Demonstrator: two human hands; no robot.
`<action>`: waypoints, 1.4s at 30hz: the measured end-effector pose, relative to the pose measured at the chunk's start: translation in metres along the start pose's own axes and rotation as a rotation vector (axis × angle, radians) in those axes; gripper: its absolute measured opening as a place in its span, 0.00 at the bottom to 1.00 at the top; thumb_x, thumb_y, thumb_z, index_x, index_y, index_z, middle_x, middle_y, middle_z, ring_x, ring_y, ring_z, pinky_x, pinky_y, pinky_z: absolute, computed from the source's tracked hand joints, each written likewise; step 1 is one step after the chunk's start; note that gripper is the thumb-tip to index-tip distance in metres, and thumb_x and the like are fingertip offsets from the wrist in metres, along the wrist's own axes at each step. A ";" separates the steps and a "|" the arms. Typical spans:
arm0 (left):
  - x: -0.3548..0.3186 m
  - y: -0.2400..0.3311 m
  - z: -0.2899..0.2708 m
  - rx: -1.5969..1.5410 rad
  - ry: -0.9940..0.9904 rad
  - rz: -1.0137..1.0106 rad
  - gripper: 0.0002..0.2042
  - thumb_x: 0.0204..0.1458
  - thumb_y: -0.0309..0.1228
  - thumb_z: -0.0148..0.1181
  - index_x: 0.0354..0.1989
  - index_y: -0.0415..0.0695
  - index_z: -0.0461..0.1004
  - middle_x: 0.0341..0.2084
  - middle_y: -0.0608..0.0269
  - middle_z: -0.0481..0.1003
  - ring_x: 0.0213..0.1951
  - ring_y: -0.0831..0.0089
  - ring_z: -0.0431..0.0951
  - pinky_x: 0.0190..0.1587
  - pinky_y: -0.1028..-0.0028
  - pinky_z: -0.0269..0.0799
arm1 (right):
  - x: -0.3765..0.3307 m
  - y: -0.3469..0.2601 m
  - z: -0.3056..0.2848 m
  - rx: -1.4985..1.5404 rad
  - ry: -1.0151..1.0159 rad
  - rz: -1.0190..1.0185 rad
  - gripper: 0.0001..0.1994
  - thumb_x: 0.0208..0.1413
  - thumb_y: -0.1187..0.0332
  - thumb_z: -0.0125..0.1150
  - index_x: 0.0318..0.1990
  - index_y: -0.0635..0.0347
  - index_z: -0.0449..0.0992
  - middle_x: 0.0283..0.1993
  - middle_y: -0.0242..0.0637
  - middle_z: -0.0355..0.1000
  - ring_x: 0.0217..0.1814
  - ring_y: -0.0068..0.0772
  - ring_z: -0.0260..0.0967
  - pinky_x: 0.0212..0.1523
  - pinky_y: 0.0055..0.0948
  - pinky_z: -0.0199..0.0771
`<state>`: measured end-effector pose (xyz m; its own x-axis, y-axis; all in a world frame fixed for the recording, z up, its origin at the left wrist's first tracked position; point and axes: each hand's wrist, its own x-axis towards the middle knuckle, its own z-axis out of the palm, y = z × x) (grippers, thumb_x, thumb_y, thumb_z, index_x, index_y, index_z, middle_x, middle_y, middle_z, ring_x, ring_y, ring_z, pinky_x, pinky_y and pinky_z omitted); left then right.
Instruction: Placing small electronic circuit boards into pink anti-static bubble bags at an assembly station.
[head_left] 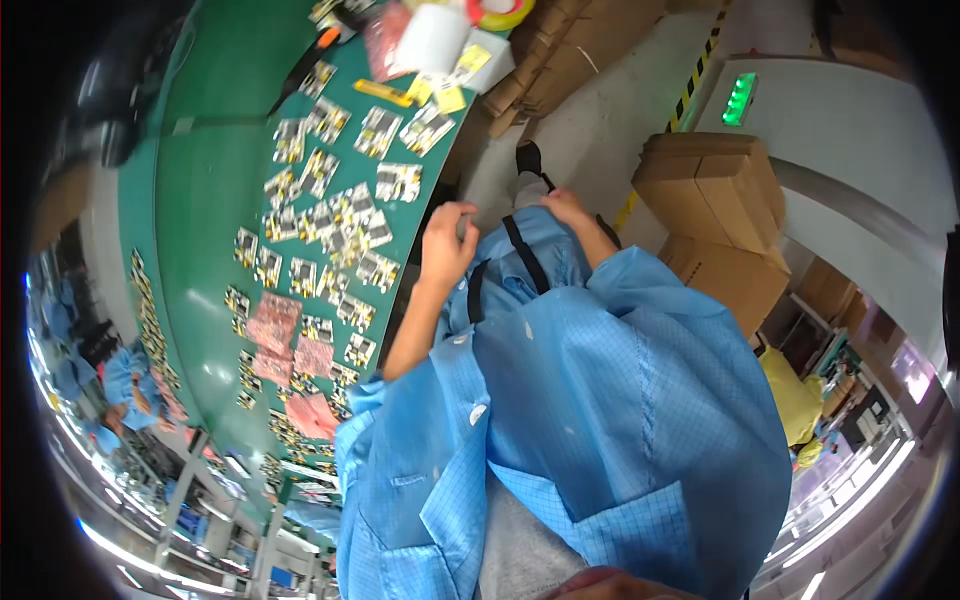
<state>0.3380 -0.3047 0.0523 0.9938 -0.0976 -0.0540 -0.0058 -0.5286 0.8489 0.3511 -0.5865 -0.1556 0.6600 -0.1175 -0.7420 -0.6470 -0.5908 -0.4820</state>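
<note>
My left hand (448, 243) is beside the green table's edge, over the front of my blue work coat (600, 360). Its fingers are bent, with a gap between thumb and forefinger, and I see nothing held in it. My right hand (568, 206) rests low at the far side of the coat, near my leg; its fingertips are mostly hidden. Two black straps (525, 252) cross the coat between the hands. To the left of my left hand, many small circuit boards (398, 182) with white, black and yellow parts lie spread over the green table (215, 260).
Pink bubble bags (274, 320) lie among the boards. At the table's far end are a white roll (432, 40), yellow notes (448, 98) and a yellow cutter (383, 93). Cardboard boxes (712, 190) stand to my right. Another person in blue (130, 385) is at the far left.
</note>
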 end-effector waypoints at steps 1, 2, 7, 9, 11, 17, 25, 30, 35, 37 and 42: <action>0.003 0.002 0.017 0.000 -0.007 -0.046 0.07 0.51 0.22 0.53 0.38 0.38 0.73 0.34 0.53 0.75 0.36 0.59 0.77 0.40 0.68 0.73 | 0.002 0.003 0.001 -0.113 -0.097 -0.012 0.19 0.47 0.53 0.65 0.38 0.60 0.77 0.37 0.40 0.77 0.40 0.38 0.74 0.41 0.35 0.73; 0.012 0.002 0.035 -0.007 -0.008 -0.044 0.07 0.51 0.21 0.53 0.38 0.38 0.73 0.33 0.53 0.75 0.35 0.61 0.77 0.39 0.70 0.73 | 0.006 0.004 0.002 -0.225 -0.190 -0.027 0.20 0.45 0.52 0.66 0.37 0.60 0.77 0.36 0.41 0.77 0.41 0.40 0.74 0.42 0.36 0.73; 0.064 0.038 0.116 -0.185 -0.300 -0.133 0.10 0.47 0.24 0.56 0.39 0.40 0.73 0.35 0.53 0.76 0.39 0.57 0.78 0.41 0.65 0.73 | 0.025 0.026 -0.051 -0.099 -0.172 -0.101 0.15 0.47 0.57 0.65 0.36 0.58 0.79 0.36 0.38 0.78 0.39 0.35 0.74 0.41 0.32 0.73; 0.094 0.052 0.136 -0.154 -0.381 -0.108 0.10 0.47 0.24 0.56 0.39 0.41 0.73 0.34 0.54 0.76 0.38 0.57 0.78 0.41 0.66 0.73 | 0.028 0.039 -0.080 0.285 -0.005 0.023 0.11 0.47 0.61 0.64 0.34 0.58 0.79 0.32 0.35 0.78 0.35 0.31 0.74 0.38 0.31 0.74; 0.111 0.057 0.137 -0.146 -0.415 -0.078 0.10 0.47 0.24 0.55 0.39 0.41 0.73 0.33 0.54 0.76 0.37 0.57 0.78 0.41 0.66 0.74 | 0.023 0.044 -0.108 0.466 0.008 0.115 0.11 0.48 0.62 0.63 0.34 0.58 0.79 0.31 0.34 0.77 0.34 0.30 0.74 0.38 0.30 0.74; 0.191 0.057 0.153 -0.156 -0.394 -0.123 0.08 0.48 0.23 0.54 0.37 0.40 0.73 0.30 0.55 0.76 0.34 0.61 0.79 0.39 0.69 0.74 | 0.042 0.086 -0.170 0.448 0.206 0.266 0.13 0.50 0.62 0.59 0.37 0.62 0.79 0.31 0.39 0.77 0.33 0.30 0.75 0.36 0.30 0.74; 0.249 0.036 0.194 -0.257 -0.361 -0.294 0.06 0.51 0.22 0.54 0.37 0.38 0.72 0.28 0.59 0.77 0.32 0.71 0.79 0.37 0.73 0.74 | 0.121 0.008 -0.217 0.350 0.280 0.238 0.19 0.49 0.57 0.61 0.42 0.62 0.77 0.38 0.48 0.78 0.42 0.43 0.77 0.42 0.36 0.74; 0.301 0.010 0.261 -0.375 -0.425 -0.477 0.08 0.54 0.25 0.55 0.41 0.39 0.71 0.32 0.62 0.77 0.36 0.73 0.78 0.39 0.76 0.72 | 0.238 -0.003 -0.261 0.614 0.035 0.136 0.14 0.49 0.60 0.63 0.40 0.59 0.77 0.35 0.37 0.77 0.37 0.34 0.74 0.41 0.32 0.74; 0.335 0.017 0.326 -0.783 -0.011 -1.203 0.10 0.58 0.32 0.53 0.46 0.44 0.70 0.37 0.64 0.76 0.38 0.74 0.76 0.40 0.73 0.73 | 0.338 -0.043 -0.317 0.311 -0.082 -0.095 0.09 0.53 0.70 0.63 0.41 0.60 0.74 0.35 0.30 0.75 0.37 0.20 0.72 0.38 0.25 0.73; 0.334 0.004 0.349 -0.815 0.050 -1.264 0.11 0.57 0.33 0.54 0.47 0.45 0.69 0.37 0.64 0.74 0.36 0.73 0.76 0.39 0.72 0.73 | 0.376 -0.081 -0.329 0.290 -0.191 -0.075 0.09 0.52 0.68 0.63 0.40 0.59 0.75 0.35 0.32 0.75 0.39 0.23 0.72 0.40 0.26 0.73; 0.384 -0.020 0.413 -0.871 0.213 -1.402 0.12 0.56 0.33 0.56 0.47 0.46 0.69 0.41 0.66 0.72 0.43 0.74 0.73 0.40 0.70 0.73 | 0.441 -0.033 -0.291 0.360 -0.461 0.116 0.10 0.48 0.70 0.63 0.40 0.59 0.76 0.34 0.33 0.76 0.37 0.24 0.72 0.41 0.24 0.72</action>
<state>0.6735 -0.6798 -0.2024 0.1705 0.1630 -0.9718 0.8325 0.5037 0.2305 0.7746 -0.8516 -0.3316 0.3957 0.2413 -0.8861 -0.8468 -0.2776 -0.4538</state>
